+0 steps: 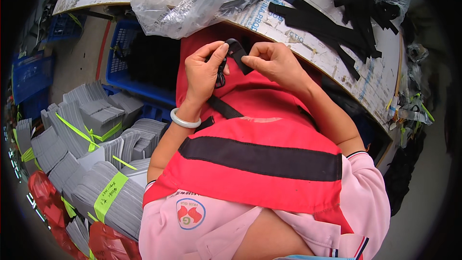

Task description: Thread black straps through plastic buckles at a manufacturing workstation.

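Above my lap, my left hand pinches the upper end of a short black strap between thumb and fingers. A bundle of thin, shiny black pieces hangs below that thumb, partly inside the same hand; I cannot make out their exact kind. On the strap's right edge, my right hand is closed, its thumb and forefinger pressed on the lower part. The strap tilts down to the right between the two hands. Beneath them lies a red apron with a black band.
A worktable ahead carries clear plastic bags and long black strips. Blue crates stand at left, one with dark material inside. Grey sheet stacks, tied with bright green strips, crowd the lower left beside red bags.
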Demonstrator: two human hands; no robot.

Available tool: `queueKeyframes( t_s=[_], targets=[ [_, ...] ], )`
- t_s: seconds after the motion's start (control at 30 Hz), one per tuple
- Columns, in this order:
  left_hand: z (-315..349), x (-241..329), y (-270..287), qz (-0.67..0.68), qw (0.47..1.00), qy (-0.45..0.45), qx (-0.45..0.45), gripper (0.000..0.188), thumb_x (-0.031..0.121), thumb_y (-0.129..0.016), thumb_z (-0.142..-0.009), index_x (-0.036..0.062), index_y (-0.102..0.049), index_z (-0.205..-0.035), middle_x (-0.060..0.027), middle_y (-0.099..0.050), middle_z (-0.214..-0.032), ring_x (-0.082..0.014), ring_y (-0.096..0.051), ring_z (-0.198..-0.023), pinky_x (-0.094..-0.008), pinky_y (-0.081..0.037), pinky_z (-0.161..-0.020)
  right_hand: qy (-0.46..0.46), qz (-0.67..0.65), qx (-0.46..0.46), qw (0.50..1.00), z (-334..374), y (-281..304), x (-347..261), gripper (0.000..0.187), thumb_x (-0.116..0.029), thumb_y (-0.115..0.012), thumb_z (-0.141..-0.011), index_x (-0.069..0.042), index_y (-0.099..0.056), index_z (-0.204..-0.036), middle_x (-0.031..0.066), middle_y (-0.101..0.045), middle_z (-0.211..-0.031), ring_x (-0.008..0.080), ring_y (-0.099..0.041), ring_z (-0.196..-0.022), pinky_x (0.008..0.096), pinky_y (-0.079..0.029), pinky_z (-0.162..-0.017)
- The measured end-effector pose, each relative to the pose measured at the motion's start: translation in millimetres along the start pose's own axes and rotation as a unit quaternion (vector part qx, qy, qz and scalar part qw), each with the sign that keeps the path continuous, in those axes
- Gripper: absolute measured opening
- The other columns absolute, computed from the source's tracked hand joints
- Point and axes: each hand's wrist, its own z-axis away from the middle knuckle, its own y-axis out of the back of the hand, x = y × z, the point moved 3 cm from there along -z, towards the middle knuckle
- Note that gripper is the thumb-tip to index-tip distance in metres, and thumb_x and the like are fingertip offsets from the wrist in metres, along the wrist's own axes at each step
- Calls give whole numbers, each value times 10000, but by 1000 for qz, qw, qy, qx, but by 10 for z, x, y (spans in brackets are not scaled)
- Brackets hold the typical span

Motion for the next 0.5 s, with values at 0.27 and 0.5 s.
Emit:
queueKeyframes(
  t_s=[0.27, 0.5],
  targets=[
    [48, 86, -39, -96, 991, -87, -15, 160, 99, -668, -911, -14, -691, -1022, 5, -623, -748, -52, -551, -574, -186, -401, -494, -71, -147, 7, 987, -30, -144, 196, 225, -192, -646, -918, -60, -579, -750, -67, -475, -591, 6, -379, -473, 192, -273, -421],
    [45, 90, -32, -142, 971, -188, -49, 131, 61, -668, -901, -9, -696, -1009, -14, -629, -814, -54, -542, -600, -194, -412, -514, -57, -147, 7, 988, -69, -118, 177, 231, -195, -625, -933, -70, -569, -747, -52, -473, -578, 17, -391, -459, 197, -285, -416]
  ],
)
